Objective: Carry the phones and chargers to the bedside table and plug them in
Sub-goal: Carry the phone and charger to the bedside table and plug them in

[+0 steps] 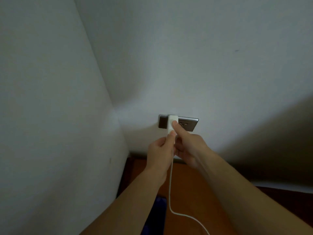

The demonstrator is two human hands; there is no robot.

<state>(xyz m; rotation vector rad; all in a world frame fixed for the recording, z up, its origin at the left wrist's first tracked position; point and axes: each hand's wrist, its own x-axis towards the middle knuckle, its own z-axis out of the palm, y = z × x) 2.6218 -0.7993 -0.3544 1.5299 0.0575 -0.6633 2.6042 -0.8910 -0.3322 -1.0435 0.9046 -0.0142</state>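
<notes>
A white charger block (pixel 171 122) sits against the left part of a grey metal wall socket plate (pixel 188 124). My right hand (pixel 188 146) holds the block, its thumb lying on the block's front. My left hand (pixel 160 152) pinches the white cable (pixel 170 184) at its plug, right under the block. The cable hangs down and curves off to the lower right over the orange-brown bedside table (pixel 191 189). A dark blue phone (pixel 158 211) lies on the table beneath my left forearm, mostly hidden.
The socket is on a white wall close to a corner; a second white wall (pixel 59 116) runs along the left. A dark shadow covers the wall at right. A free outlet shows on the plate's right half.
</notes>
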